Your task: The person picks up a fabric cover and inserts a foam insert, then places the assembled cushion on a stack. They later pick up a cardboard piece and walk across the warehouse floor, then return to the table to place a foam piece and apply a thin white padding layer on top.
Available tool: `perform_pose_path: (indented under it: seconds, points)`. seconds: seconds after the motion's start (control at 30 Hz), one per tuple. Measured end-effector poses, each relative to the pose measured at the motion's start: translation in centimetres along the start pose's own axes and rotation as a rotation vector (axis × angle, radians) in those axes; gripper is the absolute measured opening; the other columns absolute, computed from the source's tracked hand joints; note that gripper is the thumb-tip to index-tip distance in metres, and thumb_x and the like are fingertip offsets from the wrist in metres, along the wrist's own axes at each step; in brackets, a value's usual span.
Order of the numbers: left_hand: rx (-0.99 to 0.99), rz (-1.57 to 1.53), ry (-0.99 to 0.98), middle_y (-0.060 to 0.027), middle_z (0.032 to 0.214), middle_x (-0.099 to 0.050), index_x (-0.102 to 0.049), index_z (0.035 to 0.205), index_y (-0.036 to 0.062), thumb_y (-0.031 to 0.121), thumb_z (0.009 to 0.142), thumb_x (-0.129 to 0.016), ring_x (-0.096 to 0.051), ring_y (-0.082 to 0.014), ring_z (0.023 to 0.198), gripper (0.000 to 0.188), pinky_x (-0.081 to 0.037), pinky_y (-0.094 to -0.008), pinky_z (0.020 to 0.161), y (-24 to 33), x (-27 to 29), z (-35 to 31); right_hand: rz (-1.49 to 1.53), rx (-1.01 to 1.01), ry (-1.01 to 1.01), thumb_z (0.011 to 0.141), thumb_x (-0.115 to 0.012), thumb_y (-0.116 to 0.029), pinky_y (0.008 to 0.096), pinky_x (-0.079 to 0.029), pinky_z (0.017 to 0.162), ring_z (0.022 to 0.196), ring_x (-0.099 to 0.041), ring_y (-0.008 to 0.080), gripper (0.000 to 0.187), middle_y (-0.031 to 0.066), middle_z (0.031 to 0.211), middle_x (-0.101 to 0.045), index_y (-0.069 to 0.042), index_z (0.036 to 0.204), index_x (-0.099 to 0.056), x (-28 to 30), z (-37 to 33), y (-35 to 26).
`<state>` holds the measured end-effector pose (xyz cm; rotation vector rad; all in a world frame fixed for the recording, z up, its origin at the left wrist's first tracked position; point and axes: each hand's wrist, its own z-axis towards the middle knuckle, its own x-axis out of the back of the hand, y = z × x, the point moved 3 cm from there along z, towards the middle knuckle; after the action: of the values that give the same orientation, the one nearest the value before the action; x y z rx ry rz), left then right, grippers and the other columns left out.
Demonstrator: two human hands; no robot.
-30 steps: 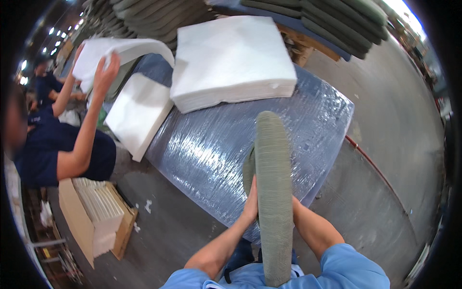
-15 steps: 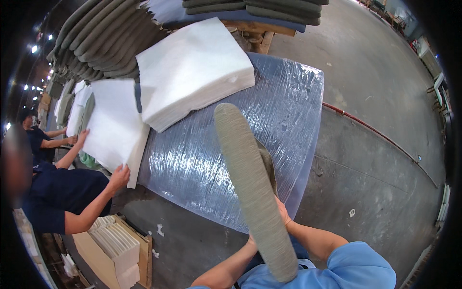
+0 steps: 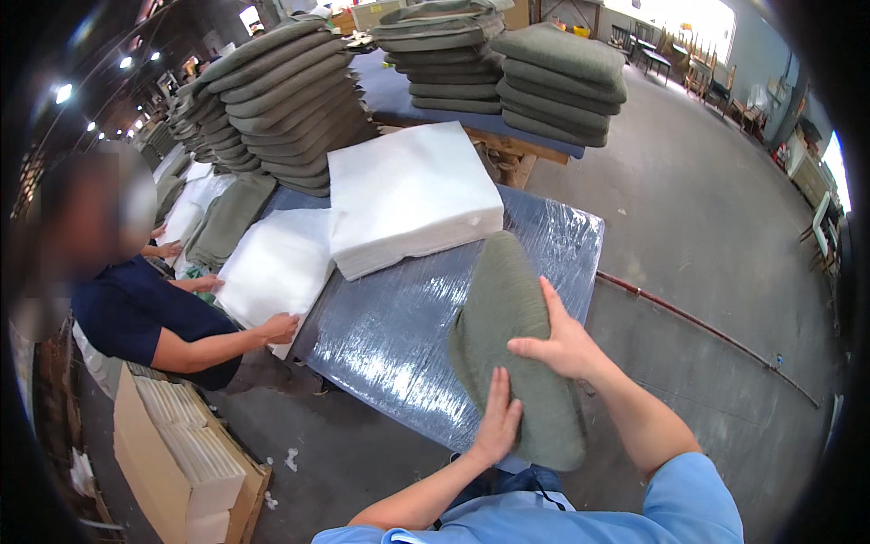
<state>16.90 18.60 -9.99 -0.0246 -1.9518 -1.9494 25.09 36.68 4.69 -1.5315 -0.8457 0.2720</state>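
Observation:
A grey-green fabric cushion (image 3: pixel 517 335) is tilted up in front of me, its lower end close to my body. My left hand (image 3: pixel 497 422) lies against its near face with the fingers stretched out. At the cushion's right edge, my right hand (image 3: pixel 566 340) grips it, the thumb on the face and the fingers along the side. Beneath and beyond is a table (image 3: pixel 390 344) covered in shiny clear plastic film. On it rests a thick stack of white padding sheets (image 3: pixel 417 195).
Left of me a person in dark blue (image 3: pixel 159 313) handles a white padding sheet (image 3: pixel 276 267). Tall piles of grey-green cushions (image 3: pixel 281 100) and more cushion stacks (image 3: pixel 562 82) stand beyond. A cardboard box (image 3: pixel 149 453) sits lower left. A red pipe (image 3: pixel 698 322) runs along the floor.
The cushion has turned from edge-on to showing its broad face. Both my hands have moved onto that face and its right edge. My view has tilted up, showing more stacks behind.

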Motion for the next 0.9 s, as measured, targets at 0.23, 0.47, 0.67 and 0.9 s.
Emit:
perform_pose_path:
  seconds: [0.23, 0.47, 0.67, 0.9]
  points:
    - [0.370, -0.425, -0.357, -0.0172, 0.174, -0.004, -0.006, 0.167, 0.0096, 0.045, 0.107, -0.052, -0.010, -0.0307, 0.160, 0.083, -0.020, -0.0410, 0.126, -2.5, -0.9, -5.3, -0.057, -0.018, 0.003, 0.073, -0.081, -0.025, 0.0402, -0.038, 0.116, 0.139, -0.050, 0.0343, 0.109, 0.0250, 0.148, -0.051, 0.000, 0.161, -0.022, 2.0, -3.4, 0.4]
    - [0.770, -0.815, -0.125, -0.0100, 0.175, 0.001, 0.001, 0.167, 0.0157, 0.068, 0.103, -0.039, -0.001, -0.0299, 0.160, 0.092, -0.006, -0.0469, 0.128, -6.6, 2.5, -3.9, 0.038, 0.027, 0.006, 0.070, -0.080, -0.020, 0.0429, -0.035, 0.118, 0.143, -0.044, 0.0326, 0.111, 0.0210, 0.151, -0.045, -0.004, 0.163, -0.020, 2.1, -12.8, -0.9]
    - [0.652, -1.019, 0.032, -0.0086, 0.174, -0.010, -0.011, 0.167, 0.0130, 0.069, 0.105, -0.027, -0.011, -0.0313, 0.159, 0.085, -0.012, -0.0502, 0.127, -7.3, 3.9, -0.6, -0.010, -0.136, -0.020, 0.068, -0.083, -0.020, 0.0445, -0.034, 0.118, 0.145, -0.041, 0.0319, 0.115, 0.0188, 0.153, -0.043, -0.006, 0.163, -0.020, 2.1, -21.9, -1.5]
    - [0.230, -0.133, 0.420, -0.0212, 0.166, -0.030, -0.026, 0.160, -0.0033, 0.032, 0.111, -0.042, -0.027, -0.0329, 0.155, 0.062, -0.018, -0.0442, 0.126, -5.9, 10.0, 1.1, -0.050, -0.164, 0.158, 0.068, -0.091, -0.029, 0.0424, -0.043, 0.111, 0.130, -0.056, 0.0299, 0.103, 0.0190, 0.136, -0.060, -0.001, 0.152, -0.036, -1.9, -27.1, -0.7]
